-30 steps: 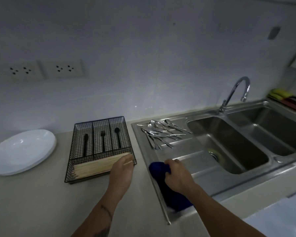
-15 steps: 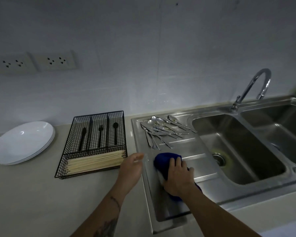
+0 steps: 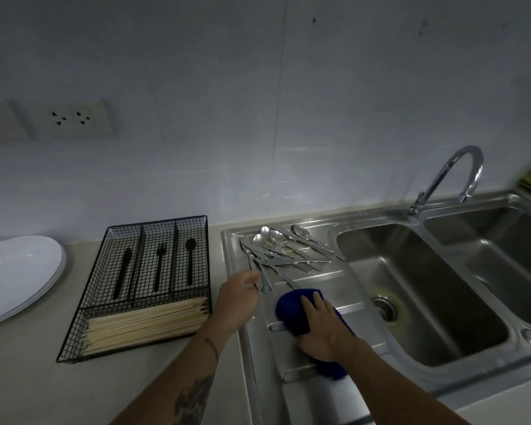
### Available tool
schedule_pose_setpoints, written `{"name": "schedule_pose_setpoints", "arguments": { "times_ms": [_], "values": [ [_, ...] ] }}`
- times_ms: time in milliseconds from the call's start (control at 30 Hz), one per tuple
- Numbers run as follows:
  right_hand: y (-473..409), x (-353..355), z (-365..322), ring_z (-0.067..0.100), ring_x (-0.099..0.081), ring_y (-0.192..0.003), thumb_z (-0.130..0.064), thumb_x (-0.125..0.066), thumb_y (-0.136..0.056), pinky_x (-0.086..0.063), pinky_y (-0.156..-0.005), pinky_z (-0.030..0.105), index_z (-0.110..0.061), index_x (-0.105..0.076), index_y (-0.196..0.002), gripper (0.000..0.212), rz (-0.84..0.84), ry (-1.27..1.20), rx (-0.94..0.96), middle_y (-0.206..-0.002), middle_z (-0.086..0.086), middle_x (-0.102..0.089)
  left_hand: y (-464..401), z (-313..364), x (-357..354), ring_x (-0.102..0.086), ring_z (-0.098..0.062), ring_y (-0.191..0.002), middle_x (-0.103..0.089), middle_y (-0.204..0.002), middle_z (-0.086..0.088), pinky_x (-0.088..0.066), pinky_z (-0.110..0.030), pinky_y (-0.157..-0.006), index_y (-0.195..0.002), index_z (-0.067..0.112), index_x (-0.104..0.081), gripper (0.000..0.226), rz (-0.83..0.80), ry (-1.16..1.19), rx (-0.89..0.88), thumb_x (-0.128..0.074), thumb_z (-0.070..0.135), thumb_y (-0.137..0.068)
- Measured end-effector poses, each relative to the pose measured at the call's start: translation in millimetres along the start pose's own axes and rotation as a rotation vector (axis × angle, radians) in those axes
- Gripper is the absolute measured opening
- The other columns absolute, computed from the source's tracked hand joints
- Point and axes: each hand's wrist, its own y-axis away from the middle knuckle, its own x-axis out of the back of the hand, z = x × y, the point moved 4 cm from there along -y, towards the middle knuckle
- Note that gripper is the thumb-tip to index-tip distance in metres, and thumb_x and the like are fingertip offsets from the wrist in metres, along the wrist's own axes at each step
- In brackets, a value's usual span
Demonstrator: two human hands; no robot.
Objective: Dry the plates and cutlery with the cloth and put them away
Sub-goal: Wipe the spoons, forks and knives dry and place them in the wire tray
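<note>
Left hand point(image 3: 238, 299): reaches over the left rim of the draining board, its fingers point(image 3: 256, 279) curled at the handle ends of the nearest cutlery; whether they actually pinch a piece cannot be told.
Right hand point(image 3: 322, 331): lies palm-down on the cloth, fingers point(image 3: 311, 303) straight and pressing it flat against the draining board.
Cloth point(image 3: 292, 311): dark blue, bunched under the right hand, at the front middle of the draining board point(image 3: 334, 280).
Cutlery point(image 3: 284, 250): a loose heap of steel spoons and forks at the back of the draining board, handles fanned toward the sink basin point(image 3: 411, 289).
Plates point(image 3: 16, 276): a white stack at the far left edge of the bench point(image 3: 28, 388), well apart from both hands.
Wire tray point(image 3: 144, 283): black mesh organiser on the bench between the plates and the sink, just beside the left hand; three rear compartments bear black knife, fork and spoon shapes, and the front compartment holds pale chopsticks point(image 3: 144, 325).
Tap point(image 3: 448, 179): curved, behind the basins.
</note>
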Motion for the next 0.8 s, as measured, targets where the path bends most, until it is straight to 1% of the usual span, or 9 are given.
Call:
{"name": "schedule_pose_setpoints", "arguments": {
  "times_ms": [100,167,233,267,400,500,600,700,800],
  "values": [
    [-12,2,7,0.034,0.001,-0.149,-0.043,-0.059,-0.084,-0.014,-0.120,0.049,-0.021,-0.008,-0.155,0.090,0.047,0.029,-0.002,-0.163,0.009,0.005,-19,8,-7,-0.057,-0.011,-0.115,-0.061,-0.132,0.003,-0.047,-0.027,-0.099,-0.131,0.018,-0.060,0.048,0.045,-0.042,0.006,-0.043,0.000,-0.090],
    [-21,7,12,0.034,-0.004,-0.148,-0.045,-0.058,-0.086,-0.018,-0.119,0.050,-0.020,-0.012,-0.153,0.085,0.083,0.058,0.023,-0.162,0.010,0.000,-33,12,-14,-0.060,-0.005,-0.101,-0.063,-0.130,0.003,-0.049,-0.019,-0.084,-0.129,0.018,-0.061,0.048,0.070,-0.066,-0.002,-0.044,-0.001,-0.089],
    [-28,11,17,0.035,-0.008,-0.147,-0.046,-0.055,-0.086,-0.020,-0.118,0.051,-0.019,-0.015,-0.152,0.081,0.114,0.098,0.048,-0.161,0.011,-0.003,-48,18,-21,-0.058,0.003,-0.086,-0.065,-0.126,0.002,-0.042,-0.009,-0.067,-0.128,0.019,-0.062,0.046,0.089,-0.098,-0.017,-0.046,-0.001,-0.091],
    [-32,13,19,0.035,-0.010,-0.146,-0.046,-0.054,-0.086,-0.020,-0.117,0.052,-0.019,-0.015,-0.151,0.080,0.130,0.116,0.055,-0.161,0.011,-0.005,-56,20,-25,-0.057,0.004,-0.084,-0.065,-0.125,0.002,-0.039,-0.007,-0.064,-0.127,0.020,-0.063,0.043,0.100,-0.117,-0.031,-0.046,0.001,-0.092],
    [-43,24,24,0.034,-0.019,-0.141,-0.048,-0.051,-0.085,-0.023,-0.114,0.051,-0.019,-0.021,-0.147,0.075,0.177,0.146,0.078,-0.156,0.010,-0.016,-91,34,-37,-0.054,-0.005,-0.092,-0.064,-0.112,0.003,-0.041,-0.017,-0.075,-0.128,0.021,-0.062,0.039,0.110,-0.241,-0.078,-0.047,0.006,-0.095],
    [-45,26,30,0.031,-0.028,-0.135,-0.048,-0.050,-0.082,-0.030,-0.109,0.046,-0.022,-0.028,-0.143,0.069,0.228,0.126,0.113,-0.150,0.007,-0.025,-122,41,-46,-0.057,-0.012,-0.096,-0.062,-0.107,0.003,-0.038,-0.023,-0.081,-0.113,0.028,-0.065,0.031,0.130,-0.299,-0.104,-0.047,0.010,-0.096],
    [-49,30,40,0.028,-0.036,-0.126,-0.050,-0.050,-0.079,-0.035,-0.101,0.042,-0.028,-0.035,-0.138,0.065,0.274,0.124,0.162,-0.144,0.002,-0.032,-151,43,-56,-0.062,-0.021,-0.105,-0.066,-0.116,-0.001,-0.046,-0.026,-0.088,-0.118,0.016,-0.067,0.029,0.199,-0.361,-0.080,-0.048,0.014,-0.096],
    [-58,34,48,0.024,-0.040,-0.118,-0.053,-0.052,-0.076,-0.037,-0.096,0.039,-0.033,-0.040,-0.132,0.061,0.283,0.116,0.194,-0.136,-0.002,-0.036,-172,43,-64,-0.062,-0.028,-0.098,-0.067,-0.104,-0.008,-0.053,-0.040,-0.082,-0.098,0.011,-0.066,0.020,0.280,-0.431,-0.031,-0.047,0.014,-0.091],
    [-68,37,54,0.021,-0.047,-0.105,-0.052,-0.058,-0.067,-0.041,-0.085,0.035,-0.034,-0.050,-0.121,0.057,0.329,0.080,0.214,-0.122,-0.004,-0.044,-187,42,-71,-0.062,-0.026,-0.099,-0.066,-0.106,-0.005,-0.055,-0.041,-0.083,-0.103,0.016,-0.067,0.022,0.294,-0.527,0.041,-0.050,0.020,-0.090]
  ]
}}
